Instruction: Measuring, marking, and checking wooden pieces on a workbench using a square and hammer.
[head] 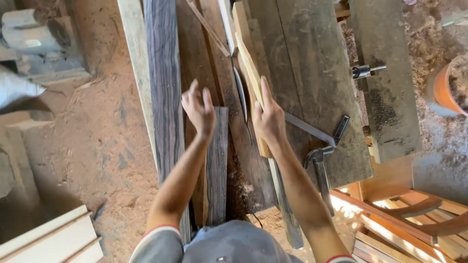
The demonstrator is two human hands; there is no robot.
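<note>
My right hand [268, 119] grips a long pale wooden strip [246, 53] that runs away from me along the workbench. My left hand [199, 111] hovers with fingers spread and nothing in it, just above the far end of a short dark board [217, 170]. A long dark striped plank [163, 83] lies to the left of that hand. Between the two hands a narrow metal blade [241, 95] rests on the wood.
A hammer [319, 163] and a metal square [321, 130] lie on the grey bench board [312, 58] right of my right hand. A bench screw handle [366, 71], an orange bucket [446, 90], a wooden chair frame [414, 214] and sawdust-covered floor surround the bench.
</note>
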